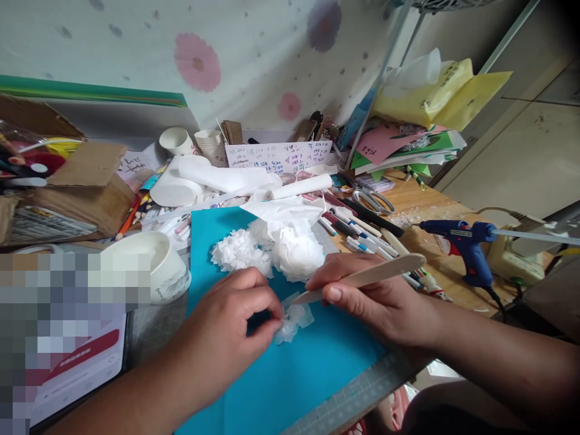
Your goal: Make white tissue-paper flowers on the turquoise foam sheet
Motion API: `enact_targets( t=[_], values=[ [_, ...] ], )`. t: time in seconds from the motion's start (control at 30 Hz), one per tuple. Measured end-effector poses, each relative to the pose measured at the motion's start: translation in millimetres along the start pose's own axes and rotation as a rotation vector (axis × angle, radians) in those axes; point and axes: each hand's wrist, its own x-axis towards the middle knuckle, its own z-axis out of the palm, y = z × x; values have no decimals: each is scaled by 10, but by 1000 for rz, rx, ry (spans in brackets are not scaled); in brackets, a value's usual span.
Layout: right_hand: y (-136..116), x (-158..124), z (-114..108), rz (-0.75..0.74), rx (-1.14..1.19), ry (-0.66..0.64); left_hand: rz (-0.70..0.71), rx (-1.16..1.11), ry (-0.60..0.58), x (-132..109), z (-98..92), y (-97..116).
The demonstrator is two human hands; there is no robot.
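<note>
My right hand (376, 302) is closed round a wooden craft stick (378, 275), its lower tip reaching a small clump of white tissue paper (294, 321). With thumb and fingertips together, my left hand (240, 320) pinches the left side of that clump. The clump rests on a blue sheet (254, 386). Just behind my hands, a ruffled white tissue-paper ball (299, 251) sits beside a second crumpled tissue-paper bunch (238, 251). Part of the clump is hidden by my left fingers.
A blue glue gun (466, 241) stands at the right, near pens (367, 235) and scissors (374, 202). To the left are a white paper bowl (167, 266), a phone (86, 368) and a cardboard box (77, 199). White paper rolls (231, 178) lie at the back.
</note>
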Motion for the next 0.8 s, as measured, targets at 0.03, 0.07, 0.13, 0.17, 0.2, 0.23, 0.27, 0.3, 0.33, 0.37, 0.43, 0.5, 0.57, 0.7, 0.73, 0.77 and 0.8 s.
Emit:
enact_targets(
  t=[0.03,0.07,0.13,0.17,0.2,0.23,0.27,0.3,0.33,0.37,0.43,0.5,0.57,0.7,0.73,0.77,0.8],
  values=[
    [5,-2,3,-25,-20,-17,1,5,2,-3,-4,4],
    [12,-4,7,-45,-32,-27,0,10,4,-6,-6,8],
    [28,-9,12,-78,-44,-26,-12,17,6,-8,-6,13],
    [37,-12,14,-94,-50,-18,-18,19,7,-8,-3,12],
    [47,-14,17,-106,-57,-8,-24,18,7,-9,1,9],
    [57,-17,20,-111,-63,4,-26,15,7,-9,7,2],
    [66,-20,24,-106,-70,16,-23,8,6,-10,14,-6],
    [74,-23,27,-96,-77,27,-14,-2,5,-12,20,-16],
    [79,-26,31,-91,-82,34,2,-10,4,-13,27,-27],
    [80,-30,34,-86,-81,32,24,-11,4,-15,32,-37],
    [72,-36,35,-78,-62,-6,83,3,14,-17,37,-51],
    [54,-39,30,-69,-35,-70,128,29,28,-20,32,-54],
    [34,-36,19,-56,-18,-129,145,48,40,-23,19,-49],
    [11,-30,0,-52,2,-162,144,53,62,-28,-10,-31],
    [7,-31,-2,-41,10,-143,143,52,66,-28,-15,-28],
    [4,-33,-3,-20,21,-109,141,53,67,-26,-18,-25],
    [0,-34,-3,7,34,-64,141,57,66,-24,-19,-23]
  ],
)
